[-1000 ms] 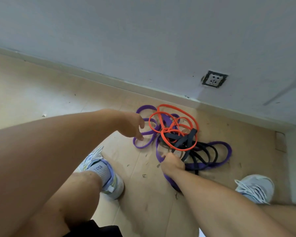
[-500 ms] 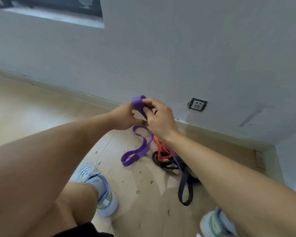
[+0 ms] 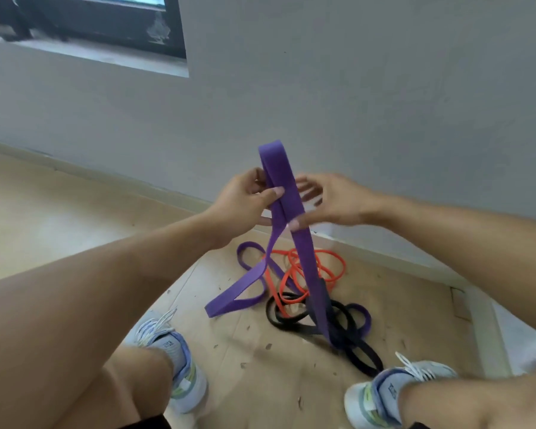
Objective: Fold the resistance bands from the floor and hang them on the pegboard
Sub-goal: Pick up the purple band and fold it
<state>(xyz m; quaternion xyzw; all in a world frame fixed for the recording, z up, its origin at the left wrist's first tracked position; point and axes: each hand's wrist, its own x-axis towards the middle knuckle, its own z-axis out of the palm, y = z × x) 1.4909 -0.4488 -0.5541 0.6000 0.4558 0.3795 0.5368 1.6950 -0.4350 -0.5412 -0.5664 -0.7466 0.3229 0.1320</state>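
Wide purple band [image 3: 279, 181] lifted above the floor [image 3: 75, 218], doubled over at the top

Left hand [image 3: 242, 205] pinching both strands, thumb across the front; right hand [image 3: 331, 202] with fingers [image 3: 310, 190] spread and blurred, thumb touching the band; lower loops trailing to the pile of orange bands [image 3: 316, 267] and black bands [image 3: 350, 335] by the wall

I have both arms stretched forward, my left hand [image 3: 245, 201] pinching the purple band [image 3: 279, 181] with its thumb across it, my right hand [image 3: 331, 201] loose-fingered, thumb touching it.
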